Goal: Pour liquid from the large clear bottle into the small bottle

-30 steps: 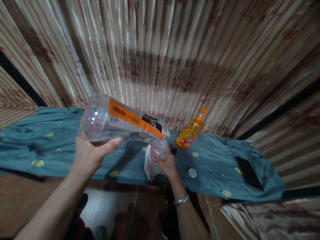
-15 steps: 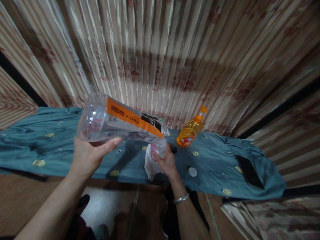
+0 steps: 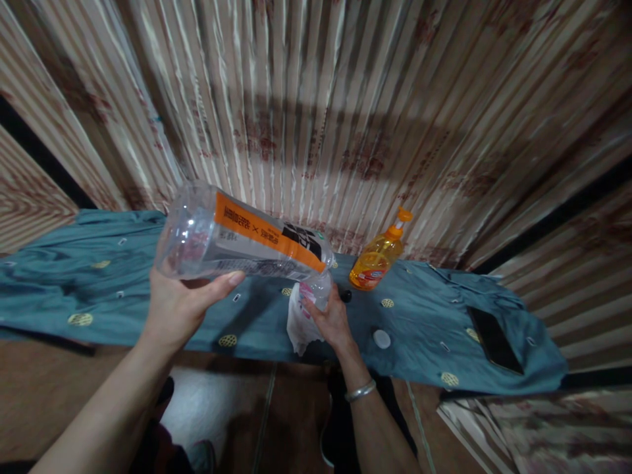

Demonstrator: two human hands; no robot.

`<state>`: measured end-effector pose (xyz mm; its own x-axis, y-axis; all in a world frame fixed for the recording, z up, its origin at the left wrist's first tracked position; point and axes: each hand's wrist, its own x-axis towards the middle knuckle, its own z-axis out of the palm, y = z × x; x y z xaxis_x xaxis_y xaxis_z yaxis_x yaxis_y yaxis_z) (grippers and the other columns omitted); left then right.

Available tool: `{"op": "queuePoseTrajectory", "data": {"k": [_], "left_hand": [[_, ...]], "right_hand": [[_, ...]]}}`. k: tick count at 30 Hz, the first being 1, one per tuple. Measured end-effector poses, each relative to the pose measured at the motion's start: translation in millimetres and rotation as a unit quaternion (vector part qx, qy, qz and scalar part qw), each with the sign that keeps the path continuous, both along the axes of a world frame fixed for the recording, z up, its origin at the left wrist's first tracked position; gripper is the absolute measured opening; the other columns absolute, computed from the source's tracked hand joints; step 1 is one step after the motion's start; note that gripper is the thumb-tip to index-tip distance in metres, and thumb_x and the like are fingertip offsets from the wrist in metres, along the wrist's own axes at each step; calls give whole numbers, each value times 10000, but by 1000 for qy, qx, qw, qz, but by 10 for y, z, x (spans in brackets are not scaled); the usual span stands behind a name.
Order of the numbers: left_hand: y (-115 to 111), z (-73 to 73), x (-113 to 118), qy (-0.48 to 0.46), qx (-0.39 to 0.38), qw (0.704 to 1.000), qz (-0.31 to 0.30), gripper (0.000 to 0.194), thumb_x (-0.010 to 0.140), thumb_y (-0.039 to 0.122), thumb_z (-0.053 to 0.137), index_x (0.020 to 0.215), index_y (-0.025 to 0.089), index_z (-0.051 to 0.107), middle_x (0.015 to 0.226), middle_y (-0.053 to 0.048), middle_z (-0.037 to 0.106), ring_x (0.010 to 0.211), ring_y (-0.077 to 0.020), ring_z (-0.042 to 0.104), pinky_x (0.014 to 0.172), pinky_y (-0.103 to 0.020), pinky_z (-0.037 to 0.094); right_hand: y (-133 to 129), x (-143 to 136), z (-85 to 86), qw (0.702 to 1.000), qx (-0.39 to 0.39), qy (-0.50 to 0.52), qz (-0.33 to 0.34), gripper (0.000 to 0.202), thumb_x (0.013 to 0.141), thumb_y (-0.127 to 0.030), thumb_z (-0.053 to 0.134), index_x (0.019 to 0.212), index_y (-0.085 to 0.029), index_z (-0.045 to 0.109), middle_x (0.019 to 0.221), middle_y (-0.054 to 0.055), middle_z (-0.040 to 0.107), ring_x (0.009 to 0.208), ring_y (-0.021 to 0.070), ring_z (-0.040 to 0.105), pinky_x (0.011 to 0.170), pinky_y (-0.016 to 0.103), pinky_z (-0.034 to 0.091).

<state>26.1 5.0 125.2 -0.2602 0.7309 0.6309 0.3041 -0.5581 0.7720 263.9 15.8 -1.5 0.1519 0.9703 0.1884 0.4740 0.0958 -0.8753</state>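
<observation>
My left hand grips a big clear plastic bottle near its base. The bottle has an orange and grey label and is tipped, its neck low and to the right. My right hand is closed around a small clear bottle with pink print, right under the big bottle's mouth. Whether liquid passes between them I cannot tell. Behind my right hand a crumpled white cloth or tissue hangs down by the small bottle. What touches it is partly hidden.
An orange pump bottle stands at the back of the cloth-covered table. A small black cap-like item and a white round lid lie nearer. On the right rests a black phone. A curtain hangs behind.
Almost nothing differs. The whole view has shifted slightly, and both hands keep their hold on the bottles in nearly the same pose.
</observation>
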Motion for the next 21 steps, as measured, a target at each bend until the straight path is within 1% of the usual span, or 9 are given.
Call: {"op": "queuePoseTrajectory", "data": {"k": [2, 4, 8, 13, 19, 21], "left_hand": [[-7, 15, 8, -41, -27, 999, -9, 660, 481, 414, 907, 1044, 175, 659, 995, -68, 702, 851, -230, 692, 842, -395, 590], [-13, 22, 8, -56, -39, 998, -7, 679, 448, 407, 916, 1032, 170, 662, 1007, -70, 699, 863, -229, 685, 854, -396, 584], [-10, 7, -11, -45, -40, 998, -6, 674, 473, 403, 904, 1055, 173, 654, 971, -64, 708, 841, -232, 690, 833, -402, 591], [-2, -20, -23, -42, -26, 999, -13, 644, 496, 407, 900, 1046, 181, 654, 976, -56, 704, 842, -226, 687, 836, -393, 590], [11, -45, -21, -56, -26, 998, -26, 652, 498, 376, 917, 1058, 183, 644, 1052, -66, 694, 926, -236, 690, 921, -400, 563], [12, -37, -9, -64, -23, 997, -30, 666, 486, 380, 924, 1063, 189, 649, 1045, -63, 698, 927, -237, 691, 919, -401, 565]], "right_hand": [[-2, 1, 6, 1000, 0, 2, 1, 616, 806, -373, 709, 1349, -190, 482, 1177, 96, 728, 1049, 251, 709, 920, 369, 558], [-2, 3, 11, 1000, -1, 3, -1, 611, 807, -379, 705, 1347, -196, 485, 1171, 90, 731, 1045, 250, 712, 912, 365, 560], [0, 10, 25, 1000, -13, 1, -5, 641, 794, -378, 713, 1358, -187, 477, 1150, 93, 738, 1039, 258, 720, 897, 358, 564], [-6, 9, 38, 1000, -23, -6, -14, 626, 794, -400, 721, 1341, -196, 494, 1126, 89, 744, 1020, 268, 723, 887, 369, 566], [-2, 16, 12, 1000, -27, -4, -13, 646, 793, -399, 725, 1351, -183, 481, 1104, 92, 749, 1004, 269, 725, 868, 370, 568], [3, 20, 3, 1000, -23, -3, -10, 644, 790, -406, 727, 1345, -186, 484, 1122, 94, 744, 1018, 269, 722, 881, 373, 564]]}}
